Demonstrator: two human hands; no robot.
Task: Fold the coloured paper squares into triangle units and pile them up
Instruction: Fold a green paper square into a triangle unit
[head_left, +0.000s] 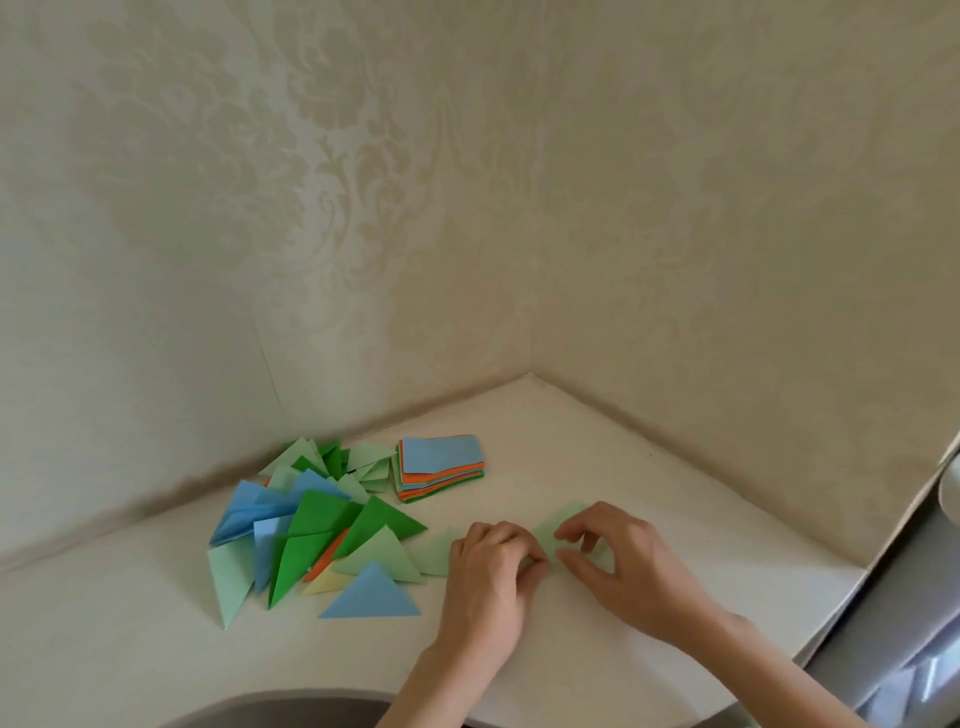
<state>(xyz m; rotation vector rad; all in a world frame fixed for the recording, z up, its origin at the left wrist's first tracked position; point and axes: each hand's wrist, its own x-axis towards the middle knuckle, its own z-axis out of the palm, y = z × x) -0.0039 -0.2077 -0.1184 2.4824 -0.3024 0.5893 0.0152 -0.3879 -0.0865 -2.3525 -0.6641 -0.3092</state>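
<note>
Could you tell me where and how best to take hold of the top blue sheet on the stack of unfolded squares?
Probably pinch the top blue sheet's near right corner, coming from the right: it lies flat on the stack, and the triangle pile crowds its left.

Left hand (488, 566), right hand (618, 556); fingers curled, pinching

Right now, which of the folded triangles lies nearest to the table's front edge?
The blue triangle, lying flat alone at the front of the pile, just left of the left hand. The others lie farther back.
</note>
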